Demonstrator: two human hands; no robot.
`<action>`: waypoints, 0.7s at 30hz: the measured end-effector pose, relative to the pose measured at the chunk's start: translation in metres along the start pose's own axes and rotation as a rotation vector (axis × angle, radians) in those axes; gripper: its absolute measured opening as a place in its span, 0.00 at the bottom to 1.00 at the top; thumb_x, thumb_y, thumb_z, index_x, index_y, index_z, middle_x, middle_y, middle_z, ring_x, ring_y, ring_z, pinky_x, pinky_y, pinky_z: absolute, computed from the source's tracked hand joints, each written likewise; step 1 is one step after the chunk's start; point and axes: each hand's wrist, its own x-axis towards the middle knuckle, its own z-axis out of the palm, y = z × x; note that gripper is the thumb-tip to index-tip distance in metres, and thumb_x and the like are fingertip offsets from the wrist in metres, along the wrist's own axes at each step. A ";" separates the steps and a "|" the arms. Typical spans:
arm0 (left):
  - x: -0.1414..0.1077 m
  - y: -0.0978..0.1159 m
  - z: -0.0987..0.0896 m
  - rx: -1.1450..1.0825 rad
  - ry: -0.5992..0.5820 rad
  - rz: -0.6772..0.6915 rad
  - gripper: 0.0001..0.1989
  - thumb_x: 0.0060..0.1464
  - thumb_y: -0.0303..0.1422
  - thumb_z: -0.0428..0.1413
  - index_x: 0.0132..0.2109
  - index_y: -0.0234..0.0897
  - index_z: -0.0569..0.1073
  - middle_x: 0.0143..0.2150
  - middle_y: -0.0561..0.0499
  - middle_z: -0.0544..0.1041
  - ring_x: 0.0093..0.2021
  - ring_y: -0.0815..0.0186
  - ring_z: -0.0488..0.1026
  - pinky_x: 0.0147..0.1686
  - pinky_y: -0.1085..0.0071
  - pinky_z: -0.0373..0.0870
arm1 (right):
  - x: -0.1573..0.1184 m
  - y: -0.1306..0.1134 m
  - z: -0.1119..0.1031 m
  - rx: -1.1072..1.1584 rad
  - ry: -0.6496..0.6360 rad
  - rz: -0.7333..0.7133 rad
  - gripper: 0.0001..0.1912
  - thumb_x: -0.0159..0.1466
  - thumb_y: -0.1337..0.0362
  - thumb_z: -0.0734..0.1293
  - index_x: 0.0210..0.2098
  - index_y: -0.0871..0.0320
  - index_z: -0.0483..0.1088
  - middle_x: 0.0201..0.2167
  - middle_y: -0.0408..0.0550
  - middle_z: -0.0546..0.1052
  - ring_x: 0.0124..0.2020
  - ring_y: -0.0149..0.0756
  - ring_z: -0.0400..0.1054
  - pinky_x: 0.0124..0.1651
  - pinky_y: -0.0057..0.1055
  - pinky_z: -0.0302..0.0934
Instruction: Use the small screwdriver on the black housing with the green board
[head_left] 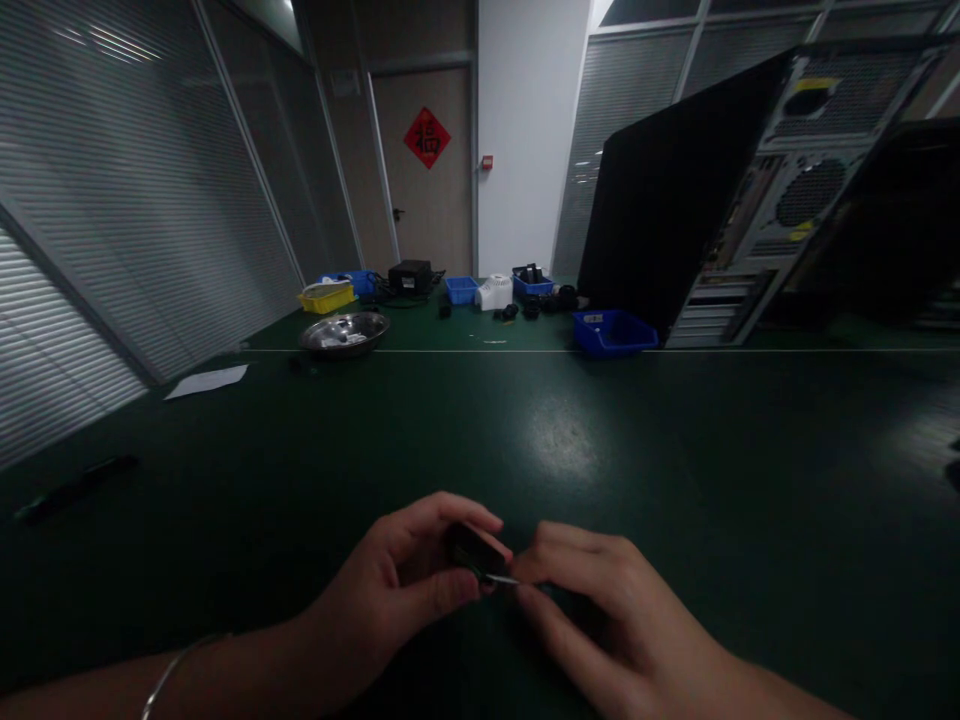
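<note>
My left hand is closed around a small black block-like part, with the thumb in front and the fingers behind. A thin silvery strip or pin sticks out from the part's lower right end. My right hand pinches the tip of that thin silvery piece between thumb and forefinger. Both hands are close together above the near part of the dark green table. The exact kind of the black part is too dark to make out.
A dark pen-like tool lies at left, near a white paper sheet. Farther back stand a metal bowl, a yellow tray, a blue bin, a white plastic housing and a large black computer case.
</note>
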 end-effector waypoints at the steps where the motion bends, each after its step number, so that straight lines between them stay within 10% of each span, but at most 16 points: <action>1: 0.001 0.000 0.000 -0.039 0.009 -0.001 0.15 0.53 0.30 0.64 0.48 0.41 0.74 0.43 0.51 0.81 0.43 0.65 0.76 0.45 0.68 0.69 | 0.000 -0.001 0.000 0.004 0.001 0.000 0.12 0.67 0.70 0.59 0.35 0.61 0.73 0.28 0.46 0.72 0.28 0.33 0.67 0.31 0.28 0.62; 21: 0.004 -0.002 -0.004 0.040 0.230 -0.009 0.10 0.52 0.27 0.64 0.43 0.40 0.76 0.44 0.51 0.79 0.48 0.63 0.73 0.49 0.67 0.66 | 0.000 0.004 0.003 0.040 0.132 0.076 0.05 0.68 0.67 0.61 0.38 0.55 0.69 0.32 0.44 0.73 0.32 0.35 0.69 0.34 0.30 0.63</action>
